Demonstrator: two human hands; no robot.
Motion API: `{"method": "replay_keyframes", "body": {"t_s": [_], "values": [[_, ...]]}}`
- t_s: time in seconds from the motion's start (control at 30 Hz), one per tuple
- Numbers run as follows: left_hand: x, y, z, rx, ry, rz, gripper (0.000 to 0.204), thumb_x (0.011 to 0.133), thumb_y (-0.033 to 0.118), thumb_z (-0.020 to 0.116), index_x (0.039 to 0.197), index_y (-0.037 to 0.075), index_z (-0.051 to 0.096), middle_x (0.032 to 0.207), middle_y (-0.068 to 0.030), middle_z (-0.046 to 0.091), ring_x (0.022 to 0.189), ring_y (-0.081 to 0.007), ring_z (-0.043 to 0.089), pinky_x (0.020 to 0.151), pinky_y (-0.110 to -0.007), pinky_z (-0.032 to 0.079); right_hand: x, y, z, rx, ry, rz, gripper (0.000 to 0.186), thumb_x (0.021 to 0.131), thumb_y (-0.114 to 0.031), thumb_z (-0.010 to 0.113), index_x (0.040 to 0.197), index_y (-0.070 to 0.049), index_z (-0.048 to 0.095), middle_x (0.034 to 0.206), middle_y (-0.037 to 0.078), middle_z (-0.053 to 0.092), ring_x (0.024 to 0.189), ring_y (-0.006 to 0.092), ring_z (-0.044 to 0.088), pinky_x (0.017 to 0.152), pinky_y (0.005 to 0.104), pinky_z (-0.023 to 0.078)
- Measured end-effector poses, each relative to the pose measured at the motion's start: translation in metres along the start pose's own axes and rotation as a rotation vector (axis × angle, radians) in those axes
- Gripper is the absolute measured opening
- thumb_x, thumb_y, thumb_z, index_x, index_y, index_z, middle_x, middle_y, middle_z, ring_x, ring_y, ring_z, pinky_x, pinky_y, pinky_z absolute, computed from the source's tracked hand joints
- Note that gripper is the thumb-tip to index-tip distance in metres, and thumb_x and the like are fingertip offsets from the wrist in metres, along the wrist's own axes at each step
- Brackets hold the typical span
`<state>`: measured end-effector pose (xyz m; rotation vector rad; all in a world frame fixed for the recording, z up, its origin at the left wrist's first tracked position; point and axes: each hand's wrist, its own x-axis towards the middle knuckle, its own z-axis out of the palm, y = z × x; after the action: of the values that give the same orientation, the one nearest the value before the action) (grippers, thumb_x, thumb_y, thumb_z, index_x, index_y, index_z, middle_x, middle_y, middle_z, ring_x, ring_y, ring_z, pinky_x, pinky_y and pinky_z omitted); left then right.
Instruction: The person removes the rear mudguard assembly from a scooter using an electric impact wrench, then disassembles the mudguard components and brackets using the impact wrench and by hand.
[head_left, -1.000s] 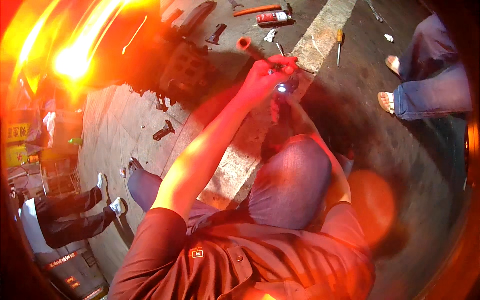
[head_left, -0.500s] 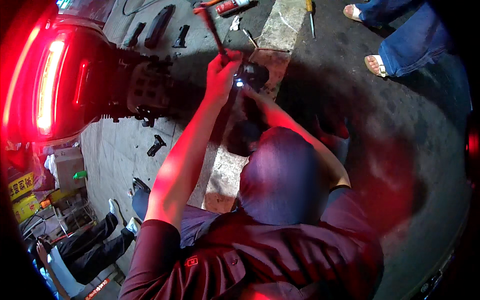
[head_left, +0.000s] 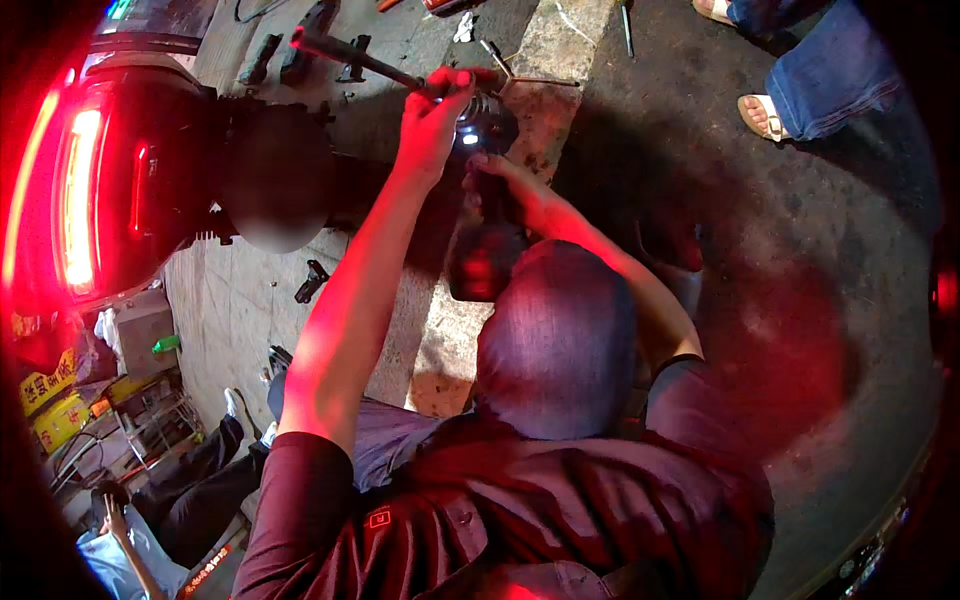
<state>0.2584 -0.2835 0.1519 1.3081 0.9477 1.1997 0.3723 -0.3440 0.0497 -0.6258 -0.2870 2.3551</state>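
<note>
My left hand (head_left: 437, 112) is closed around one end of a long metal rod (head_left: 365, 65), which slants up and to the left and has a thicker far end. Just beside it is the head of a dark cordless power tool (head_left: 490, 122), with a small white light shining. My right hand (head_left: 497, 178) wraps around the tool's grip below that light. A block-shaped battery base (head_left: 487, 265) hangs nearest me, glowing red in part. Whether the rod sits in the tool's chuck is hidden by my left fingers.
A vehicle's lit red tail light (head_left: 82, 200) fills the left. Dark parts (head_left: 262, 60) and a small black bracket (head_left: 312, 282) lie on the pavement. A screwdriver (head_left: 627, 30) lies farther off. One person's sandalled foot (head_left: 765, 118) stands at right; another person (head_left: 130, 545) sits lower left.
The rod has swung from pointing nearly straight up to pointing left. My left hand has turned with it, and the power tool has shifted slightly left.
</note>
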Motion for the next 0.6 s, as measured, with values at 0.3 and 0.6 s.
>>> {"method": "replay_keyframes", "body": {"t_s": [0.3,0.6], "values": [[-0.001,0.009,-0.021,0.277,0.068,-0.140,0.039,0.088,0.030,0.061,0.115,0.002,0.056,0.095,-0.0009,0.061,0.087,-0.0092,0.053,0.078,-0.024,0.042,0.023,-0.010,0.030,-0.617,0.387,-0.669,0.048,0.076,-0.038,0.072,0.107,-0.005,0.056,0.089,0.005,0.062,0.075,0.0139,0.059,0.069,0.0282,0.048],[-0.130,0.246,-0.076,1.318,-0.098,-0.151,0.054,0.083,0.010,0.063,0.132,0.000,0.042,0.126,-0.0127,0.053,0.118,-0.0219,0.048,0.100,-0.032,0.036,0.054,-0.098,-0.011,-0.721,0.451,-0.256,0.036,0.070,-0.033,0.078,0.092,-0.010,0.061,0.070,-0.003,0.056,0.060,0.0078,0.050,0.053,0.0243,0.038]]}}
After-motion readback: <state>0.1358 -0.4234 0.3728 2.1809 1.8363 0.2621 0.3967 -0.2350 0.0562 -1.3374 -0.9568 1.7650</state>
